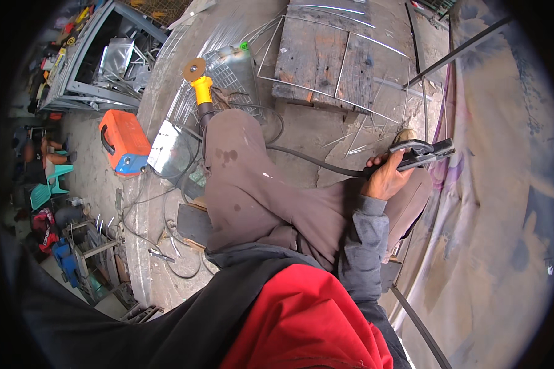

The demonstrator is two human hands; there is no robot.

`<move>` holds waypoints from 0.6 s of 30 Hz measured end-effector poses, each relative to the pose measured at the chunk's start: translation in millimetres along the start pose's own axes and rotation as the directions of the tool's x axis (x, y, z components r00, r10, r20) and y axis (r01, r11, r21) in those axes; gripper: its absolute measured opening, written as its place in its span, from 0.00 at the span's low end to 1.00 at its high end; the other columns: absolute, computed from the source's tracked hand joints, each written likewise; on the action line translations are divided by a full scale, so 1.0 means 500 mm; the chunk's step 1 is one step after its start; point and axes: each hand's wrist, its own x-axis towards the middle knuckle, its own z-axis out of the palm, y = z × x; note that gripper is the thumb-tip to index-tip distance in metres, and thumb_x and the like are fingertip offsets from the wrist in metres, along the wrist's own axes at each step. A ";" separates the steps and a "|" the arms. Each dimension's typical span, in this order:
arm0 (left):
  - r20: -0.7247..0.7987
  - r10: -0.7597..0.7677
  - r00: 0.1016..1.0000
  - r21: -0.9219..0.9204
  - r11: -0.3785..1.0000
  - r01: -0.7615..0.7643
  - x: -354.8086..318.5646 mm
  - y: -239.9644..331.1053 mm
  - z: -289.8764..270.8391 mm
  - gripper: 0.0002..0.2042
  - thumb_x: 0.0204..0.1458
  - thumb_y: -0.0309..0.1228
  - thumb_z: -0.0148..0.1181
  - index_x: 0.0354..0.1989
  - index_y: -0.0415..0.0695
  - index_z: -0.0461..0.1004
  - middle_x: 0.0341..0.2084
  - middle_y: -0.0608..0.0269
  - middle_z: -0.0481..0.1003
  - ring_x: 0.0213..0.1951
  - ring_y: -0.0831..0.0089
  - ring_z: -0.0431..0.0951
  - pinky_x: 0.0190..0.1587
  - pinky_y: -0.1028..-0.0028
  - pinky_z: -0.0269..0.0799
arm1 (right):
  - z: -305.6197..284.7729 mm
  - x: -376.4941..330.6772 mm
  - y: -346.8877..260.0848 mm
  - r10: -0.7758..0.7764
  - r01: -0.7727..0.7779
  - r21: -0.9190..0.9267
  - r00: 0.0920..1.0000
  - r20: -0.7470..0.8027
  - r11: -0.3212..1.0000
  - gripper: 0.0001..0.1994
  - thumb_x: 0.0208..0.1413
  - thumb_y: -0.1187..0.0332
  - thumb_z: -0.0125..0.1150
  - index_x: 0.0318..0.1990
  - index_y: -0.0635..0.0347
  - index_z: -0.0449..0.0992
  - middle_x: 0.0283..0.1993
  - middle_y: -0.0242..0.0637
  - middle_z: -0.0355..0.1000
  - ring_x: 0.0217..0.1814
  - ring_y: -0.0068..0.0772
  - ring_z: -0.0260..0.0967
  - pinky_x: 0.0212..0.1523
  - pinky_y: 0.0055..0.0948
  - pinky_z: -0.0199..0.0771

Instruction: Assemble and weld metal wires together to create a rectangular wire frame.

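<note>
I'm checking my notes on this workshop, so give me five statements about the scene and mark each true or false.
1. The right hand holds a black clamp-like holder. True.
2. The yellow grinder has a brown disc on it. True.
3. The left hand grips the grinder. False: the left hand is not in view.
4. The orange-and-blue machine stands to the right of the person's knees. False: the orange-and-blue machine is to their left.
5. A dark cable runs to the right hand. True.

A metalworking workshop: yellow angle grinder (pixel 201 91), orange welding machine (pixel 128 140), electrode holder (pixel 423 158).
</note>
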 end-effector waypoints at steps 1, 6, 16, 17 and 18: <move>0.005 0.003 1.000 0.008 1.000 -0.003 -0.001 0.004 -0.006 0.22 0.59 0.38 0.57 0.57 0.37 0.68 0.50 0.50 0.73 0.51 0.64 0.76 0.50 0.63 0.75 | 0.003 -0.003 0.004 0.005 -0.005 0.003 1.000 -0.001 1.000 0.13 0.65 0.63 0.54 0.48 0.59 0.59 0.27 0.34 0.62 0.20 0.25 0.62 0.18 0.26 0.67; 0.006 -0.002 1.000 0.032 0.999 0.002 -0.027 0.015 -0.022 0.22 0.59 0.38 0.56 0.57 0.37 0.68 0.50 0.49 0.73 0.51 0.63 0.76 0.51 0.63 0.74 | -0.003 -0.002 0.007 -0.019 0.019 0.027 1.000 0.010 0.999 0.14 0.65 0.63 0.54 0.48 0.59 0.60 0.27 0.35 0.63 0.20 0.24 0.62 0.18 0.26 0.67; 0.045 0.014 0.999 0.075 0.997 -0.017 -0.043 0.039 -0.044 0.21 0.59 0.38 0.55 0.56 0.37 0.68 0.50 0.49 0.73 0.51 0.63 0.75 0.52 0.62 0.73 | 0.003 -0.001 0.007 -0.018 0.018 0.009 1.000 0.017 1.000 0.12 0.65 0.63 0.54 0.46 0.60 0.60 0.25 0.35 0.62 0.19 0.25 0.61 0.18 0.27 0.67; 0.049 0.012 0.999 0.075 0.997 -0.016 -0.046 0.038 -0.043 0.21 0.59 0.38 0.55 0.56 0.37 0.68 0.50 0.49 0.73 0.51 0.63 0.75 0.52 0.62 0.73 | 0.004 -0.003 0.006 -0.019 0.019 0.005 1.000 0.014 1.000 0.12 0.65 0.63 0.54 0.46 0.60 0.60 0.25 0.35 0.62 0.19 0.25 0.61 0.18 0.27 0.67; 0.050 0.010 0.999 0.076 0.997 -0.014 -0.051 0.038 -0.043 0.21 0.59 0.38 0.55 0.56 0.37 0.69 0.50 0.49 0.73 0.51 0.63 0.75 0.52 0.62 0.73 | 0.005 -0.003 0.004 -0.014 0.014 0.004 1.000 0.014 1.000 0.13 0.65 0.63 0.53 0.47 0.60 0.60 0.25 0.35 0.62 0.19 0.25 0.61 0.18 0.27 0.67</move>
